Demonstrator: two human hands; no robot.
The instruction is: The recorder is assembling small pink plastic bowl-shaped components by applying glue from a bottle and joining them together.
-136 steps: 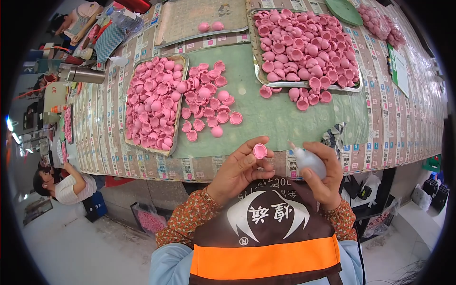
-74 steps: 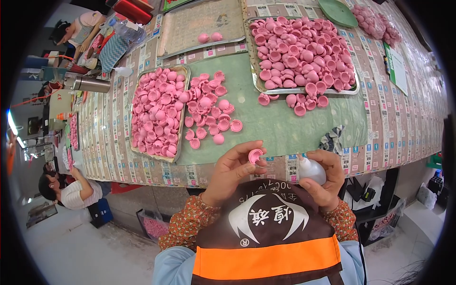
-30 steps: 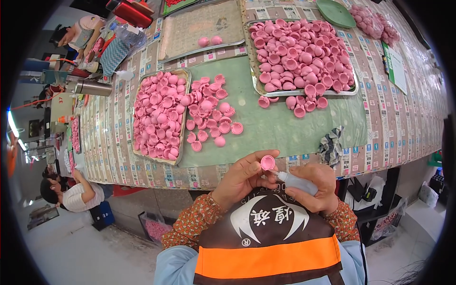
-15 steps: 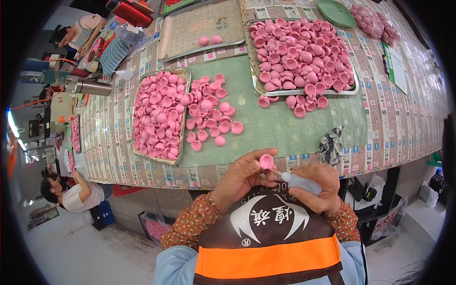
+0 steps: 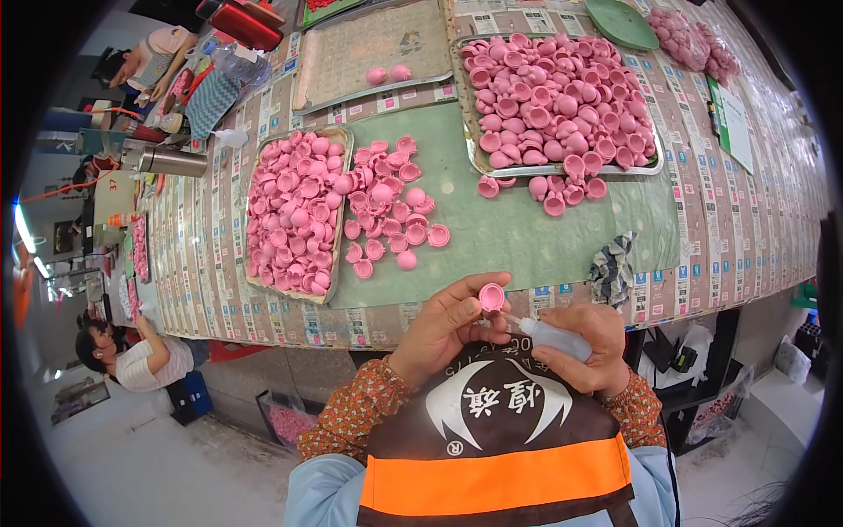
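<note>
Between the thumb and fingers of my left hand is a small pink hollow half-ball, its open side facing up toward me. My right hand is wrapped round a translucent white squeeze bottle, lying nearly level. The bottle's thin nozzle points left and ends close by the half-ball; whether it touches cannot be made out. Both hands are just in front of the table's near edge, above my dark apron. Beyond them, loose pink half-balls lie on a green mat.
A left tray and a larger right metal tray are heaped with pink pieces. A third tray at the back holds two pink balls. A crumpled striped cloth lies near the right hand. Two other people sit at the left.
Almost nothing differs. The half-ball and the fingers round it have shifted very slightly; my right hand still grips the bottle in nearly the same place.
</note>
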